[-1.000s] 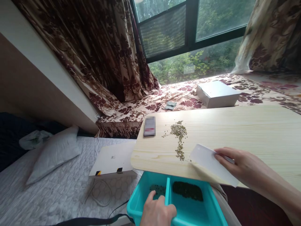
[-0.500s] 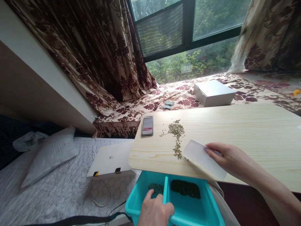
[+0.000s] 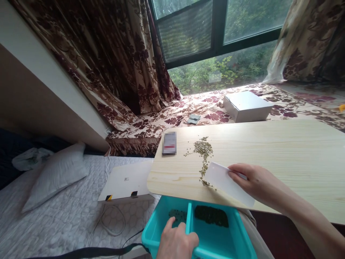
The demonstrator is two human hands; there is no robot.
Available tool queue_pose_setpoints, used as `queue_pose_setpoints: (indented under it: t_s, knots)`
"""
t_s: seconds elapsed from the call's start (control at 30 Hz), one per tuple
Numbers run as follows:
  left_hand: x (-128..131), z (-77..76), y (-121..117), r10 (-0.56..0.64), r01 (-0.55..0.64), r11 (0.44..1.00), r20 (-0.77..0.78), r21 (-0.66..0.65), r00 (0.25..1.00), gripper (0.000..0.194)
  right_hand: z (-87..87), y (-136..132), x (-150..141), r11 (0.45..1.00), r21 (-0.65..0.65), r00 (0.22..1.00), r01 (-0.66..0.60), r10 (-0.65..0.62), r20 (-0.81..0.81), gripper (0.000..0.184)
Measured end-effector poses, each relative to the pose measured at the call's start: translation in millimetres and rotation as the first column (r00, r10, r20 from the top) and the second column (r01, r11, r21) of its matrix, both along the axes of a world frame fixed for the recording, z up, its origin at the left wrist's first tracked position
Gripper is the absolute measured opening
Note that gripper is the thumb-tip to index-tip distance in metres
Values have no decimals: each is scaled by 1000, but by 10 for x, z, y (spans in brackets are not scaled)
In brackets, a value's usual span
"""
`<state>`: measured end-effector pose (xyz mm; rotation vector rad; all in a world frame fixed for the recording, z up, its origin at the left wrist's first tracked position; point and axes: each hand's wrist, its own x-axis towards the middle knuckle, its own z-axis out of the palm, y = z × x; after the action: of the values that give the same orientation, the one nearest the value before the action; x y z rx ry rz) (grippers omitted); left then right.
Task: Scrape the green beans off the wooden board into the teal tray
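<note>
My right hand [image 3: 250, 178] pinches a whitish translucent plastic sheet [image 3: 225, 181] by its upper edge. The sheet leans low over the wooden table [image 3: 283, 144], its left edge against the near end of a trail of small greenish-brown seeds [image 3: 203, 149]. My left hand [image 3: 176, 239] is closed over the divider of a turquoise two-compartment bin [image 3: 244, 233] below the table's front edge. A few seeds lie in the bin's left compartment; a dark green heap [image 3: 211, 216] fills the back of the right one.
A small grey box [image 3: 169, 143] with a blurred face lies at the table's left end. Beyond, a silver box [image 3: 247, 105] and a folded grey cloth [image 3: 193, 118] rest on the window ledge. A white carton [image 3: 126, 180] and a pillow [image 3: 58, 176] lie on the bed.
My right hand has moved the plastic sheet slightly left, into the near end of the seed trail, and seeds there have shifted. My left hand stays on the bin.
</note>
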<state>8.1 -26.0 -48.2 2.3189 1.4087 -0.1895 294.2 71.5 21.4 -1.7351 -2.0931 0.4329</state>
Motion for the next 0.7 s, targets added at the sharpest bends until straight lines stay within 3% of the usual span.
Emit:
queue_pose_setpoints:
  t_s: [0.2, 0.3, 0.5, 0.7]
  knots:
    - [48, -64, 9, 30, -34, 998, -82, -44, 996, 42, -10, -97, 54, 1000, 0, 999, 3, -3, 38, 36]
    - [51, 37, 26, 18, -24, 997, -81, -68, 997, 36, 0, -70, 49, 999, 15, 997, 43, -44, 70, 35]
    - [101, 313, 86, 23, -46, 984, -130, -171, 991, 35, 101, -9, -65, 1000, -21, 997, 1, 0, 79, 34]
    - [137, 384, 84, 54, -84, 979, -165, -183, 985, 35, 150, -31, -80, 1000, -7, 998, -9, 10, 59, 32]
